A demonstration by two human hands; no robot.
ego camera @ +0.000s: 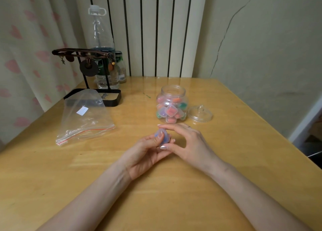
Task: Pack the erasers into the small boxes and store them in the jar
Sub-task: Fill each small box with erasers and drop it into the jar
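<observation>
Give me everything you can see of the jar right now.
The jar is clear, plastic-looking and round-bellied, with a short wide neck. It stands upright and open on the table. Small boxes of pink, orange, green and purple erasers fill it well past half. Its clear knobbed lid lies on the table just to its right; whether they touch, I cannot tell.

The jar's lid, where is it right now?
In the head view the clear lid lies on the wooden table, just right of the open jar, beyond the right hand.
</observation>
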